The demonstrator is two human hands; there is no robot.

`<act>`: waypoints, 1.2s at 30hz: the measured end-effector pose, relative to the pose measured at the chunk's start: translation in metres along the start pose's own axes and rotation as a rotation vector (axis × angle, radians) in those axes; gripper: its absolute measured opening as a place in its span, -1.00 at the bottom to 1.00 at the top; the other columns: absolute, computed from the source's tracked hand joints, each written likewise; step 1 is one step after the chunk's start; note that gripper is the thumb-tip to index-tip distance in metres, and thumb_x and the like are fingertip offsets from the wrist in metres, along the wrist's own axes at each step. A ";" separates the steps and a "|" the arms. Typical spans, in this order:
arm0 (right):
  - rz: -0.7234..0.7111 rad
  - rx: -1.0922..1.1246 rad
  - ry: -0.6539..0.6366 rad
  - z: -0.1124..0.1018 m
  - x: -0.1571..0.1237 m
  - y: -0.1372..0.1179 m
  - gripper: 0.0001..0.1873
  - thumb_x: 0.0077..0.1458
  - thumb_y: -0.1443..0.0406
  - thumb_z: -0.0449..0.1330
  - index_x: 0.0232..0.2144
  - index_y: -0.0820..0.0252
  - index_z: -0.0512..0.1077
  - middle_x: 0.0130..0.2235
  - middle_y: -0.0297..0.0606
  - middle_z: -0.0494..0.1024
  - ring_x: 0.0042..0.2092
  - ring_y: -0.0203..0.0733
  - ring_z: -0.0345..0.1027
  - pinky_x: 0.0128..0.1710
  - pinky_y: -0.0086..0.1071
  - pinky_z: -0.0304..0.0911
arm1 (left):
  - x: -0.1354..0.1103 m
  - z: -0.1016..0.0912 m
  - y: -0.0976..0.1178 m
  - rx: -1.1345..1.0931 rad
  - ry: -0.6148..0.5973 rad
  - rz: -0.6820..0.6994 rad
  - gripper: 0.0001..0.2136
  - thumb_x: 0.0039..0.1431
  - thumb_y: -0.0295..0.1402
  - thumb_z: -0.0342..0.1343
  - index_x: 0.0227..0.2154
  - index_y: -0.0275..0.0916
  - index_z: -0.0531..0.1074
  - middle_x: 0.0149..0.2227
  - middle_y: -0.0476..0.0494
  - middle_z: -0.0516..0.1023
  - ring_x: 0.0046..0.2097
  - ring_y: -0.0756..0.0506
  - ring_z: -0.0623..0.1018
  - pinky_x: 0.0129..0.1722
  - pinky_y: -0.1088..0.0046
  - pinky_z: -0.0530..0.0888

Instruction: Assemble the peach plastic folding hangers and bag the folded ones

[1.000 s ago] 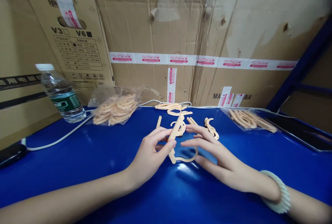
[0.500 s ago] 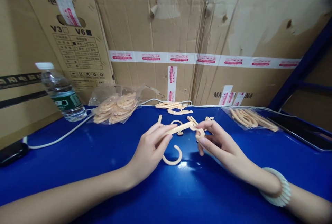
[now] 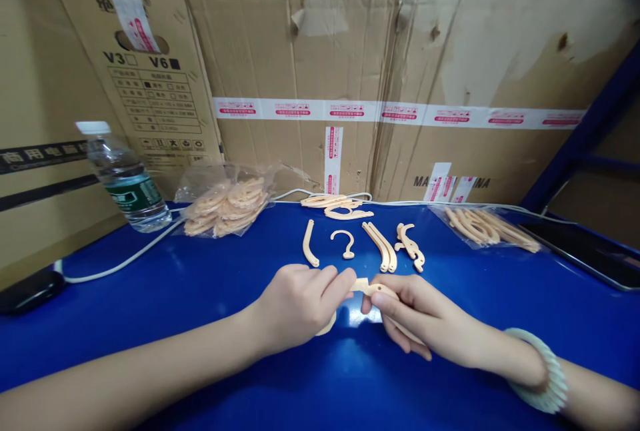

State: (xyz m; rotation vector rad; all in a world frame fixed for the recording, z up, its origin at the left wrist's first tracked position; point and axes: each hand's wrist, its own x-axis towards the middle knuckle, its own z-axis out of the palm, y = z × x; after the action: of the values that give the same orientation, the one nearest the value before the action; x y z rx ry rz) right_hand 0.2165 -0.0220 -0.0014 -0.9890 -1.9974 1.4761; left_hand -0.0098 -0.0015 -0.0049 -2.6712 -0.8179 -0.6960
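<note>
The counter (image 3: 200, 351) is glossy blue. On the left, a bottle (image 3: 131, 192) stands beside a bag of tan pieces (image 3: 227, 210). Mid-counter lie a curved strip (image 3: 307, 244), a hook (image 3: 352, 242), two paired strips (image 3: 382, 246) and a notched bundle (image 3: 411, 248), a flat pile (image 3: 333, 202) behind them; off right, another bag (image 3: 490, 228) and a dark slab (image 3: 585, 254).

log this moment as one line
left hand: gripping beige wood-look piece, mostly hidden | right hand: holding beige wood-look curved piece with hole | glossy blue table: beige wood-look hook beyond hands
</note>
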 end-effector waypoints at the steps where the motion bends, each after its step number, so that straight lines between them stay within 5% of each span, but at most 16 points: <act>1: 0.010 -0.013 0.015 0.001 0.000 0.000 -0.49 0.30 -0.10 -0.06 -0.22 0.23 0.33 -0.64 -0.48 0.31 -0.72 -0.44 0.00 -0.73 -0.59 -0.10 | 0.001 -0.001 0.000 0.010 -0.022 0.004 -0.70 0.35 -0.38 -0.14 -0.21 -0.25 0.53 -0.53 -0.14 0.51 -0.52 -0.06 0.47 -0.58 0.48 0.21; 7: 0.000 -0.168 0.123 0.005 0.001 -0.003 -0.50 0.29 -0.09 -0.04 -0.33 0.21 0.36 -0.68 -0.47 0.31 -0.73 -0.41 0.06 -0.74 -0.56 -0.03 | 0.004 -0.006 0.004 0.150 -0.072 0.084 -0.61 0.41 -0.35 -0.21 -0.34 -0.28 0.53 -0.57 -0.15 0.49 -0.58 -0.06 0.41 -0.61 0.39 0.05; 12: -0.178 -0.440 0.214 0.007 -0.001 -0.004 -0.52 0.36 0.05 -0.08 -0.51 0.18 0.28 -0.64 -0.41 0.30 -0.65 -0.38 0.08 -0.62 -0.49 0.01 | 0.002 -0.005 0.005 0.157 -0.022 0.096 -0.63 0.40 -0.38 -0.18 -0.39 -0.28 0.51 -0.63 -0.12 0.43 -0.62 -0.05 0.32 -0.60 0.37 -0.06; 17: -0.479 -0.865 0.228 0.008 -0.005 -0.002 -0.64 0.38 0.29 -0.12 -0.46 0.17 0.27 -0.57 -0.38 0.28 -0.59 -0.33 0.02 -0.52 -0.37 -0.05 | 0.001 -0.002 0.006 -0.059 -0.012 -0.104 -0.62 0.41 -0.32 -0.18 -0.52 -0.23 0.39 -0.69 -0.02 0.34 -0.66 0.00 0.25 -0.60 0.43 -0.07; 21: -0.358 -0.647 0.346 -0.001 -0.004 -0.004 -0.67 0.40 0.23 -0.12 -0.37 0.17 0.30 -0.55 -0.40 0.31 -0.56 -0.32 0.14 -0.51 -0.42 0.04 | 0.003 -0.007 0.007 -0.264 -0.056 -0.263 -0.65 0.40 -0.28 -0.18 -0.45 -0.22 0.39 -0.63 0.03 0.31 -0.60 -0.01 0.27 -0.55 0.44 0.03; 24: -0.336 -0.558 0.489 -0.022 0.001 -0.005 -0.67 0.41 0.20 -0.12 -0.29 0.17 0.37 -0.44 -0.32 0.41 -0.42 -0.25 0.29 -0.38 -0.41 0.19 | 0.006 -0.010 0.004 -0.502 -0.086 -0.486 -0.65 0.39 -0.23 -0.19 -0.41 -0.21 0.41 -0.62 0.07 0.25 -0.56 -0.01 0.30 -0.48 0.47 0.15; 29: -0.566 -0.801 0.698 -0.076 0.010 0.010 -0.77 0.32 0.26 0.04 -0.16 0.14 0.50 -0.23 -0.16 0.42 -0.22 -0.13 0.36 -0.25 -0.29 0.32 | 0.011 -0.008 -0.007 -1.049 -0.114 -0.878 -0.69 0.30 -0.11 -0.12 -0.29 -0.22 0.39 -0.66 0.16 0.14 -0.66 0.04 0.22 -0.62 0.55 0.17; 36: -0.362 -1.016 0.325 -0.113 0.014 0.034 -0.58 0.16 0.49 -0.06 -0.18 0.16 0.56 -0.10 -0.09 0.50 -0.09 -0.08 0.45 -0.06 -0.19 0.39 | 0.011 -0.012 -0.017 -1.351 -0.073 -1.093 -0.81 0.22 -0.26 0.00 -0.23 -0.27 0.38 -0.56 0.03 0.43 -0.53 0.00 0.45 -0.43 0.48 0.41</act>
State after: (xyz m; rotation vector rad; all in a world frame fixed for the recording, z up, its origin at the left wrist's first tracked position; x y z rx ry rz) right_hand 0.2985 0.0635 0.0015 -1.0310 -2.4771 0.0248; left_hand -0.0159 0.0129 0.0129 -2.9445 -2.6305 -1.9246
